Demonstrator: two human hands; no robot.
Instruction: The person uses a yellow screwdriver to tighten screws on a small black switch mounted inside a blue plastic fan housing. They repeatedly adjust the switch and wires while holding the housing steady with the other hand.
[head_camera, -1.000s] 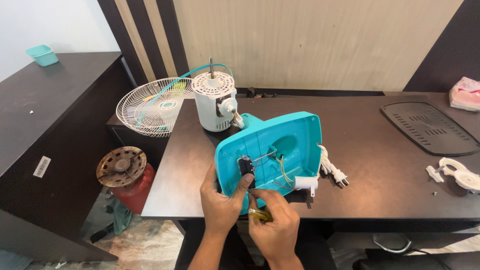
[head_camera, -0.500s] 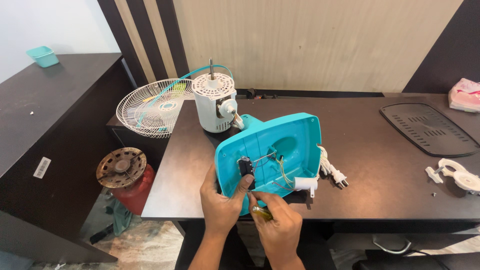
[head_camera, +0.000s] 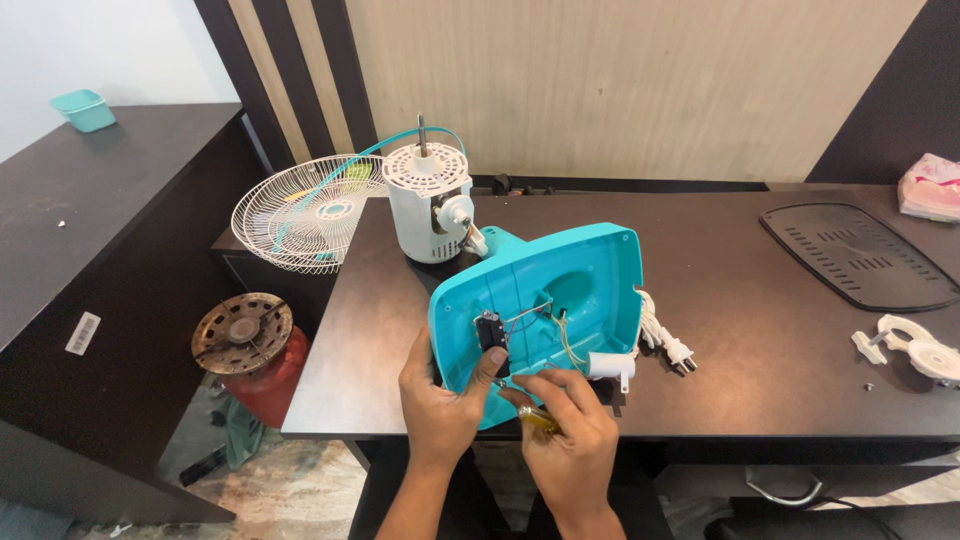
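A turquoise plastic fan base (head_camera: 590, 275) is tipped up on the dark table (head_camera: 760, 330), its hollow underside facing me. Inside it sit a black switch block (head_camera: 490, 330), thin wires (head_camera: 545, 320) and a white capacitor (head_camera: 608, 366). My left hand (head_camera: 440, 405) grips the base's lower left edge, thumb on the switch block. My right hand (head_camera: 570, 440) holds a yellow-handled screwdriver (head_camera: 535, 418) at the base's bottom rim. The white fan motor (head_camera: 428, 205) stands upright behind the base.
A white wire fan guard (head_camera: 300, 225) leans off the table's left end. A white power cord and plug (head_camera: 665, 340) lie right of the base. A black vented cover (head_camera: 860, 258) and white plastic parts (head_camera: 915, 350) lie at right. A red cylinder with a burner (head_camera: 245, 345) stands on the floor.
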